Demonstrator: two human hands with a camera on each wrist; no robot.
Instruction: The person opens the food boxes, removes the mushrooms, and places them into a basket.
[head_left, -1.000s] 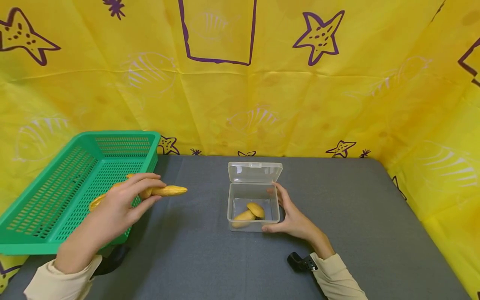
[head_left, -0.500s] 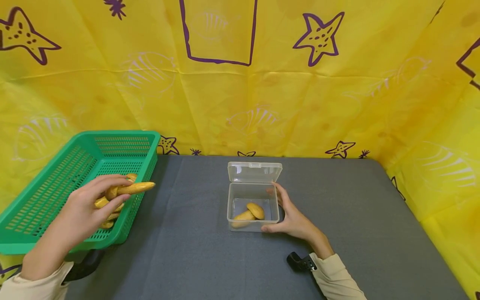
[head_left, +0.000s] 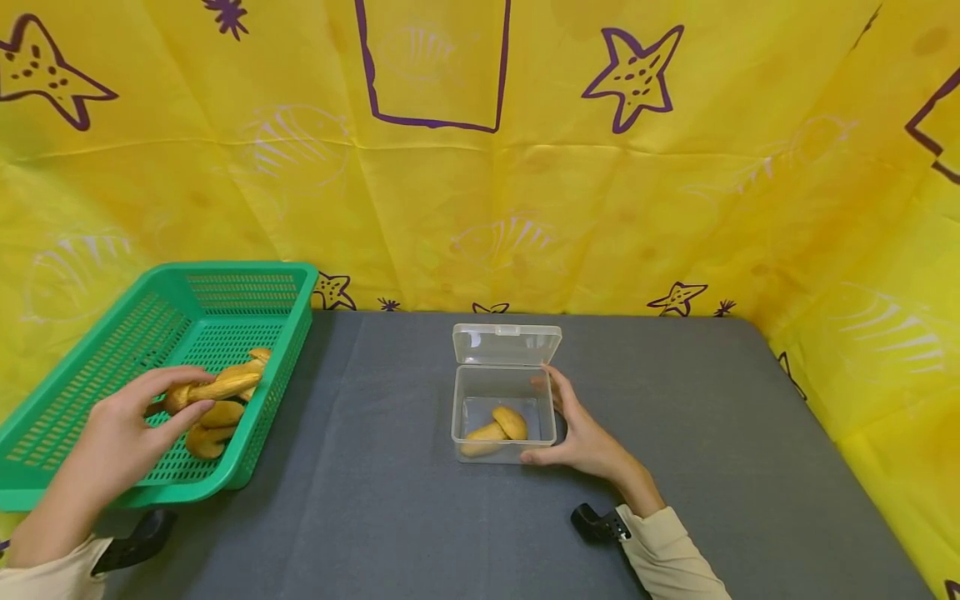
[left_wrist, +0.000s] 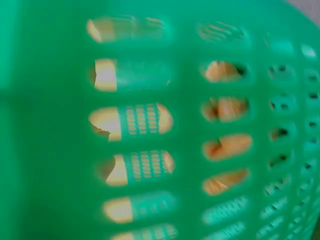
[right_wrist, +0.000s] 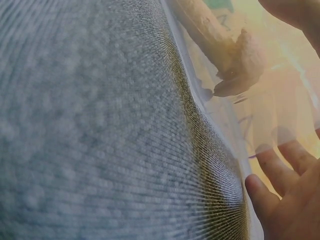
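In the head view my left hand (head_left: 120, 429) pinches a yellow-brown mushroom (head_left: 225, 387) between thumb and fingers, its stem pointing right. Both are over the green basket (head_left: 236, 271), where several similar mushrooms (head_left: 217, 414) lie towards the right side. The left wrist view is filled by the basket's slotted wall (left_wrist: 185, 90); little shows through it. My right hand (head_left: 592, 442) grips the right side of a clear plastic box (head_left: 468, 385), thumb at the front, fingers behind. Inside the box lies a mushroom (head_left: 512, 422), also visible through the plastic in the right wrist view.
The box's hinged lid (head_left: 507, 343) stands up at the back. A dark grey cloth (head_left: 382, 508) covers the table, which ends at a yellow patterned curtain (head_left: 405, 208) behind and to the right. Black straps (head_left: 600, 525) sit on the wrists.
My left hand has moved left and down with the mushroom, from beside the basket's right rim to over its inside. The right hand and the box have stayed in place.
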